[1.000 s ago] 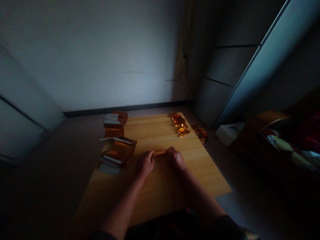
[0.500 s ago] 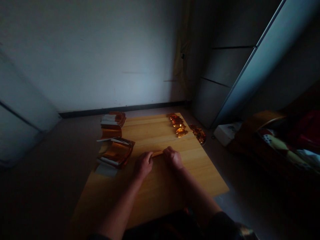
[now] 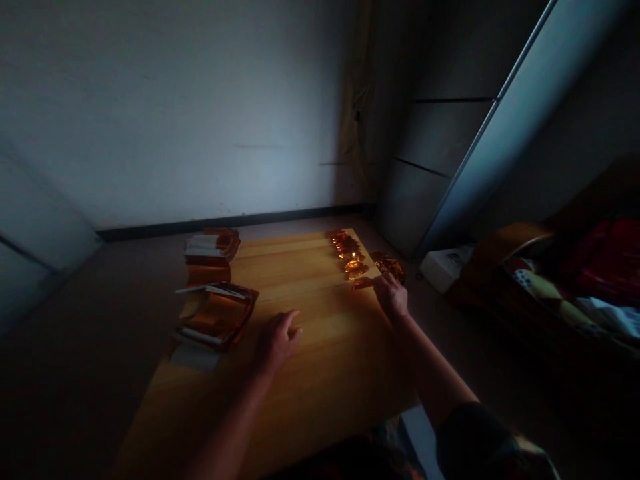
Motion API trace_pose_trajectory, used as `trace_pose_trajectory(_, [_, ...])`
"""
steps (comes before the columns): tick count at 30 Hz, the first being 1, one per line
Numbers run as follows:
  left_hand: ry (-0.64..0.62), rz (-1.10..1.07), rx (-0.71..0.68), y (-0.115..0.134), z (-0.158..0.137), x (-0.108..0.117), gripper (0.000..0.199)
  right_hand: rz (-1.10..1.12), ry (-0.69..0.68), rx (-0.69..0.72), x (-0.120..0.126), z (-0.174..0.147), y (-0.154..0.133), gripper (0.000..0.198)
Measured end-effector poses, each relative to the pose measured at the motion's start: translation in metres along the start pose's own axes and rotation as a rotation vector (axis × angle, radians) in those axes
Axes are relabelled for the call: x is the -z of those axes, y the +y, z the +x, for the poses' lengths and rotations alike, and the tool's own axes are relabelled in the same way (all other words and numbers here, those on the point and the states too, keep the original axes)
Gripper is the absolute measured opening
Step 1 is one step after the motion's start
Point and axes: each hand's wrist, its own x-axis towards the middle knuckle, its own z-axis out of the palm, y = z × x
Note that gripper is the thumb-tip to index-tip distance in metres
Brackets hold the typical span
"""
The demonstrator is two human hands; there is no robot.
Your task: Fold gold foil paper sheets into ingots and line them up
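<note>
Near the table's right edge, my right hand (image 3: pixel 391 295) is closed on one end of a folded gold foil paper piece (image 3: pixel 363 284). The piece lies just in front of a row of shiny folded gold pieces (image 3: pixel 355 268). My left hand (image 3: pixel 278 339) is over the middle of the wooden table (image 3: pixel 320 347), its thumb and fingers apart with nothing between them. To its left lies a curved stack of gold foil paper sheets (image 3: pixel 223 317) with white edges. Behind that stack is a second bundle of sheets (image 3: pixel 213 247).
A container heaped with gold pieces (image 3: pixel 391 265) stands on the floor beyond the table's right edge. Farther right are a white box (image 3: pixel 445 268) and a wooden-armed seat (image 3: pixel 517 243) with cloth on it. A wall (image 3: pixel 200 133) rises behind the table.
My right hand has moved right and away from me, carrying the folded foil piece to the row. My left hand has let go of it and opened. The view has shifted slightly.
</note>
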Motion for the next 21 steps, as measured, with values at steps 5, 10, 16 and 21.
trace_pose_trajectory(5, [0.013,-0.007,-0.030,-0.003,-0.004,0.000,0.032,-0.031,-0.056,0.063,-0.008,0.013,0.004,0.026])
trace_pose_trajectory(10, [0.023,-0.026,-0.036,-0.004,-0.007,0.000,0.031,-0.050,-0.099,0.043,-0.014,0.018,0.003,0.023])
trace_pose_trajectory(16, [0.009,-0.024,-0.042,-0.004,-0.007,0.001,0.030,-0.090,-0.129,0.024,-0.017,0.024,-0.002,0.026])
trace_pose_trajectory(21, [0.004,-0.010,-0.041,-0.003,-0.007,0.004,0.030,-0.115,-0.178,0.016,-0.019,0.029,-0.008,0.024])
